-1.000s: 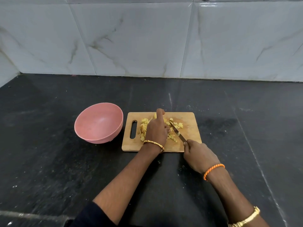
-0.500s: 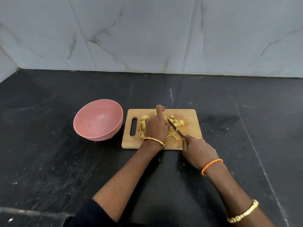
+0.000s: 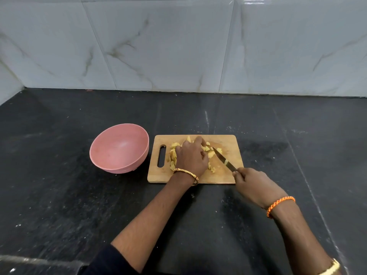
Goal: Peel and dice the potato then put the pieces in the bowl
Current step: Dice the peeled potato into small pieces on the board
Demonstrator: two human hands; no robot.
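Many potato pieces lie diced mid-board; bowl, beside its left edge, holds none. I log left hand cupped over pieces, right hand clamped on knife. Transfer remains.

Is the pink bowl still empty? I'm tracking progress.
Empty. The pink bowl shows only bare inner wall; all potato pieces lie on the cutting board.

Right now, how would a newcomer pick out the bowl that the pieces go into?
On the black countertop, find the wooden cutting board under both hands. Just beyond its slotted handle end, left of it, sits the pink bowl: round, tilted, nothing visible inside, the only pink thing in view.
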